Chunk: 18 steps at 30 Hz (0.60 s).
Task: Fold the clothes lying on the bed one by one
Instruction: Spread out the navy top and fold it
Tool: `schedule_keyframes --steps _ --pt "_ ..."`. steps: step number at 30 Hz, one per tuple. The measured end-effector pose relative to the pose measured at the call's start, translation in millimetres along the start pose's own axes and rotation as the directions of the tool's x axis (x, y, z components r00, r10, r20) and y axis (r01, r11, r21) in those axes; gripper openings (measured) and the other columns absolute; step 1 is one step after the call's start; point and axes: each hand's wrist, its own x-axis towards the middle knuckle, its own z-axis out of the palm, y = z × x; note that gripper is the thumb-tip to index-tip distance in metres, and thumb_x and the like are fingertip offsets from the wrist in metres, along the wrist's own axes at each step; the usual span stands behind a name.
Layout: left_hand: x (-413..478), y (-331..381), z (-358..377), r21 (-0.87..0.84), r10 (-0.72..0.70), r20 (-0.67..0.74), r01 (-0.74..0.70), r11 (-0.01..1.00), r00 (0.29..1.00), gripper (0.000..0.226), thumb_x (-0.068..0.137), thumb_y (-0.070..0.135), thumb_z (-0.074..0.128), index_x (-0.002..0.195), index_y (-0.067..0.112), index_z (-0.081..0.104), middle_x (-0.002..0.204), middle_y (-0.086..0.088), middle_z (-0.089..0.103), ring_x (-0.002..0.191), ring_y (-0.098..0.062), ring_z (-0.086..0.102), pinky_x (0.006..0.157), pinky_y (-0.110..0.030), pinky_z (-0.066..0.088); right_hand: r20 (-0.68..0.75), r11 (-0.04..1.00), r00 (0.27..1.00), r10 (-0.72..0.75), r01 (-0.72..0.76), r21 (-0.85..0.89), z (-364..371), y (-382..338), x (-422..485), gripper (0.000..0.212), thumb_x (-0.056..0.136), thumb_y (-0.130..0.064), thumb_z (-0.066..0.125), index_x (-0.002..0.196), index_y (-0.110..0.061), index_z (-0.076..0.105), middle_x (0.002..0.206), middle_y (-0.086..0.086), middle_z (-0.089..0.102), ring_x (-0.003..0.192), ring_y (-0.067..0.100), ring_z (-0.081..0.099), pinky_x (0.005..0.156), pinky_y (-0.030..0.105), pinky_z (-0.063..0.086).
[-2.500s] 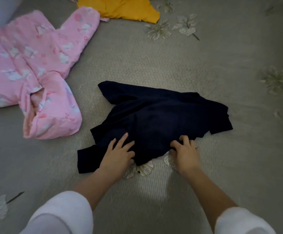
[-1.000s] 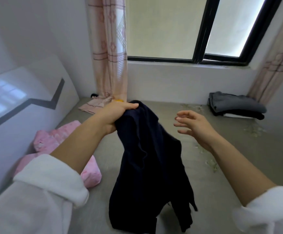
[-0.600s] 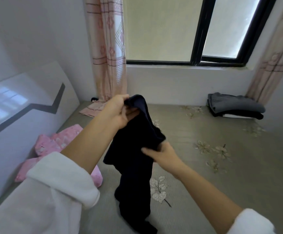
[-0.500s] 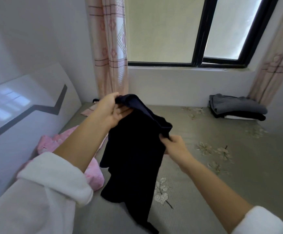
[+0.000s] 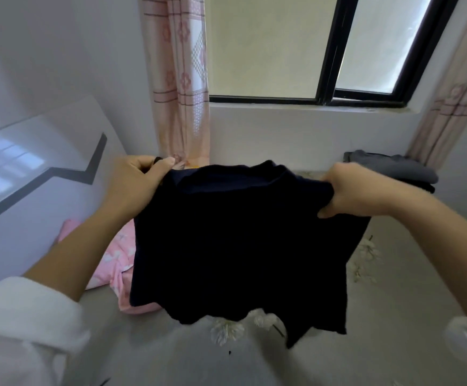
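You are holding the dark navy top [image 5: 240, 246] up over the bed [image 5: 393, 316], spread between your 2 hands. Your left hand [image 5: 135, 182] is pinching 1 shoulder, and your right hand [image 5: 349, 195] is curling its fingers round the other. The top is looking light, soft and limp, so it is likely to sag; gripping at the shoulder seams is letting it hang flat. A pink garment [image 5: 115, 257] is lying below left, and a folded grey pile [image 5: 393, 168] is sitting by the far wall.

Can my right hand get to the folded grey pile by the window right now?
Probably not yet: the right hand grips the navy top, though nothing blocks the grey pile beyond it.
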Motion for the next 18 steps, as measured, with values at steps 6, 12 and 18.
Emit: schedule_keyframes --steps 6,12,18 --pt "24 7 -20 -0.196 -0.028 0.457 0.132 0.972 0.889 0.034 0.06 0.045 0.084 0.079 0.029 0.062 0.061 0.007 0.065 0.052 -0.005 0.06 0.05 -0.013 0.046 -0.354 0.964 0.915 0.196 -0.246 -0.103 -3 42 0 0.015 0.075 -0.007 0.064 0.061 -0.007 0.059 0.054 0.011 0.052 0.051 0.027 0.051 0.046 0.028 0.037" --pt "47 -43 8 0.575 -0.263 0.512 -0.099 0.812 0.818 0.009 0.078 0.025 0.075 0.086 0.029 0.075 0.075 0.004 0.07 0.075 -0.016 0.066 0.063 -0.027 0.047 -0.296 0.866 0.828 0.477 -0.5 -0.002 69 93 34 0.014 0.085 -0.011 0.049 0.092 -0.006 0.061 0.097 0.02 0.064 0.088 0.036 0.062 0.066 0.034 0.042" --pt "54 -71 63 0.817 -0.272 0.201 -0.007 0.577 0.941 0.026 0.078 0.007 0.049 0.094 0.017 0.065 0.085 -0.013 0.057 0.079 -0.034 0.054 0.064 -0.033 0.042 0.328 0.064 0.696 0.639 -0.473 0.879 96 101 70 0.035 0.097 -0.006 0.022 0.117 -0.001 0.05 0.067 0.021 0.069 0.045 0.026 0.065 0.041 0.025 0.051"
